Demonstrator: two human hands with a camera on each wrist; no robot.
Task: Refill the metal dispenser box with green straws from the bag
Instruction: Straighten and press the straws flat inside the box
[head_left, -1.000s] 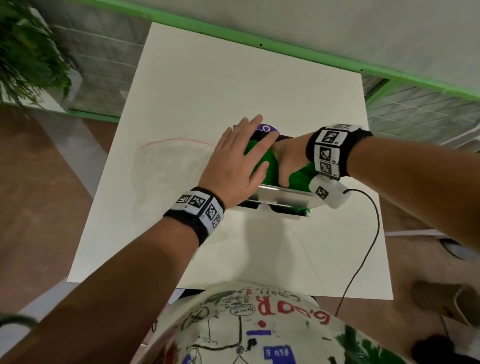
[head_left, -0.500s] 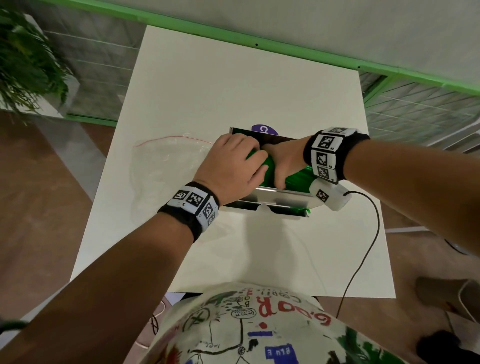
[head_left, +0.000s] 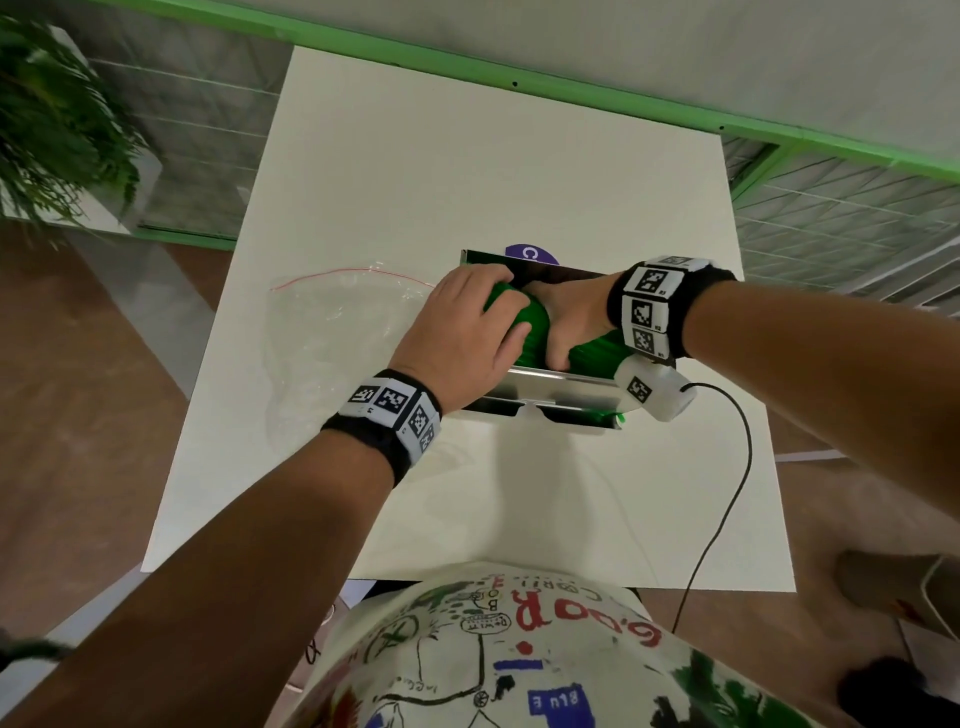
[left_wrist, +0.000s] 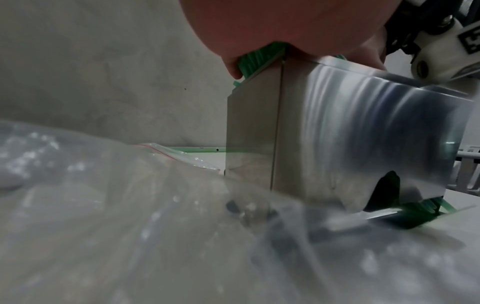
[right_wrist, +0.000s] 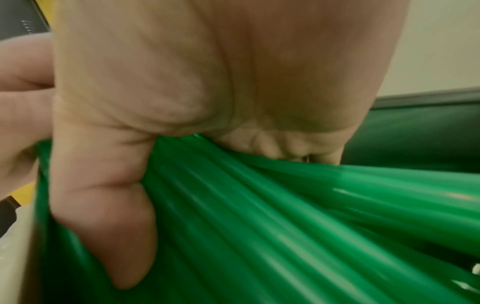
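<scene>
The metal dispenser box (head_left: 561, 391) stands open-topped in the middle of the white table (head_left: 467, 171). A bundle of green straws (head_left: 535, 327) lies lengthwise in its top. My left hand (head_left: 488, 317) curls over the bundle's left end, fingers bent down onto the straws (left_wrist: 255, 59). My right hand (head_left: 558, 332) grips the bundle from the right, thumb and palm wrapped round the straws (right_wrist: 285, 226). A few straw ends (left_wrist: 426, 207) show in the tray at the foot of the box (left_wrist: 337, 133). The clear zip bag (head_left: 332, 338) lies flat just left of the box.
A purple round sticker (head_left: 530, 254) lies on the table behind the box. A black cable (head_left: 737, 457) runs from my right wrist camera across the table's right side. A green-framed wall (head_left: 623, 109) bounds the far edge, with a plant (head_left: 52, 119) at the far left.
My left hand went from flat with straight fingers over the straws to curled down on the bundle's left end. The right hand has kept its grip on the bundle in the box.
</scene>
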